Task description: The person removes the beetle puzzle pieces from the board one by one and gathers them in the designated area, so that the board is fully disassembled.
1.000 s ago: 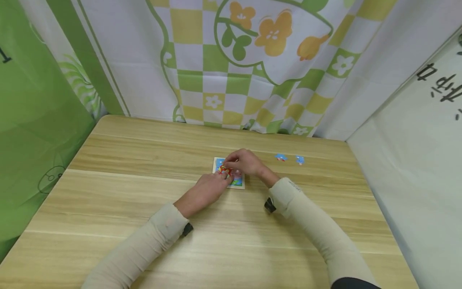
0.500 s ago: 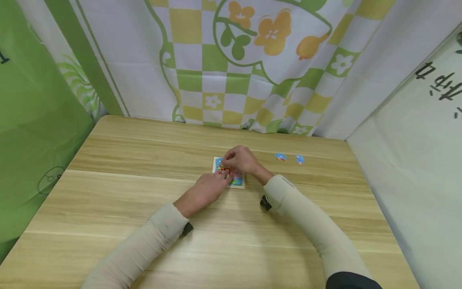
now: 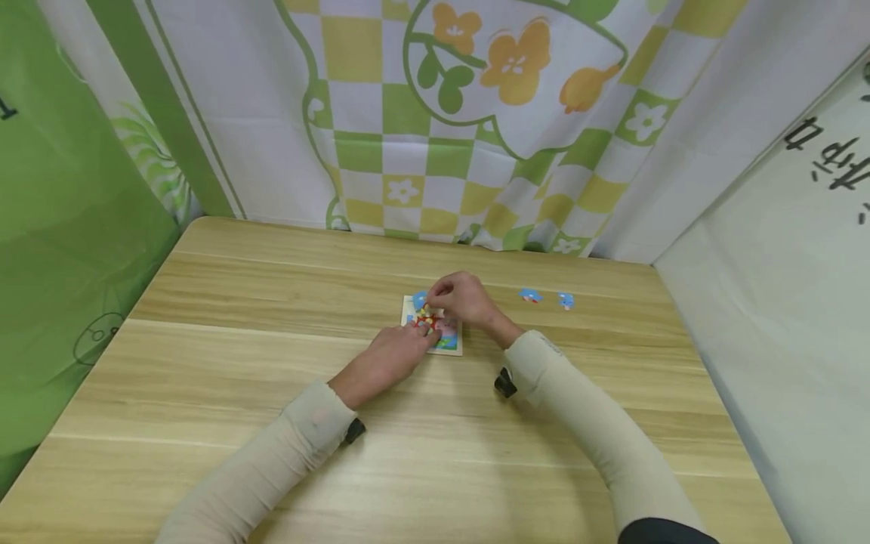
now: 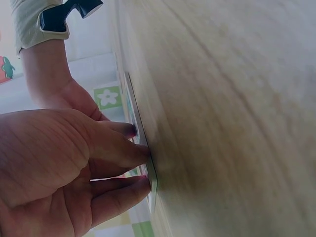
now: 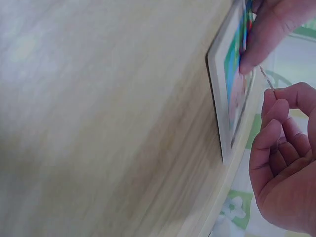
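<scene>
A small jigsaw puzzle board (image 5: 216, 81) with a pale wooden border lies flat on the table under both hands. My left hand (image 3: 397, 353) rests its fingertips on the board's colourful pieces, fingers stretched out in the left wrist view. Above the board's far side, my right hand (image 3: 465, 300) pinches a thin blue puzzle piece (image 3: 420, 300) between thumb and index finger. The right wrist view shows that puzzle piece (image 5: 267, 78) edge-on, raised off the board. Pale bare backing shows at the board's upper left. Fingers partly cover the red and yellow picture.
Two loose blue puzzle pieces, one (image 3: 530, 295) beside the other (image 3: 566, 301), lie on the wooden table (image 3: 435, 453) right of the board. A checked curtain (image 3: 448, 174) hangs behind the table's far edge. A white sheet (image 3: 782, 249) stands along the right side.
The blue puzzle piece has come up out of the board's upper left in my right fingers, baring pale backing. My right hand has shifted slightly; my left hand has stayed in place.
</scene>
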`<act>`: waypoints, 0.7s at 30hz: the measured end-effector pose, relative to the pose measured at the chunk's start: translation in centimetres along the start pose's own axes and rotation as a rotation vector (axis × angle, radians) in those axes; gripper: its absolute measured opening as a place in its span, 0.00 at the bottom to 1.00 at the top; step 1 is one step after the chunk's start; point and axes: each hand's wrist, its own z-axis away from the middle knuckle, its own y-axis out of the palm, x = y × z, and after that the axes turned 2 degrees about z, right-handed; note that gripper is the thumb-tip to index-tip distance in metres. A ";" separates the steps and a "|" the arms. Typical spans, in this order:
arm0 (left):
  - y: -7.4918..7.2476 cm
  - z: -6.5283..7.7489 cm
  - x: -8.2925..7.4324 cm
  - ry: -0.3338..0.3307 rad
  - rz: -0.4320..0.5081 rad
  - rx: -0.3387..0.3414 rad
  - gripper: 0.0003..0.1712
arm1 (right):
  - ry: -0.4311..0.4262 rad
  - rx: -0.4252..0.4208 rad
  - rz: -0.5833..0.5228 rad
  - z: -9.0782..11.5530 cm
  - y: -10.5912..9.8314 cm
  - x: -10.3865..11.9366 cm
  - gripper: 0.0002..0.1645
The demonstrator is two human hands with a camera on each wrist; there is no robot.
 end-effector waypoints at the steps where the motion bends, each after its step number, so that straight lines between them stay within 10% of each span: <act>1: 0.0 0.0 0.0 -0.002 0.007 0.001 0.22 | 0.008 -0.006 -0.010 0.1 -0.3 -0.2 0.06; 21: -0.2 -0.5 -0.2 -0.028 0.074 0.044 0.26 | 0.218 -0.171 -0.079 2.8 -6.4 -5.8 0.14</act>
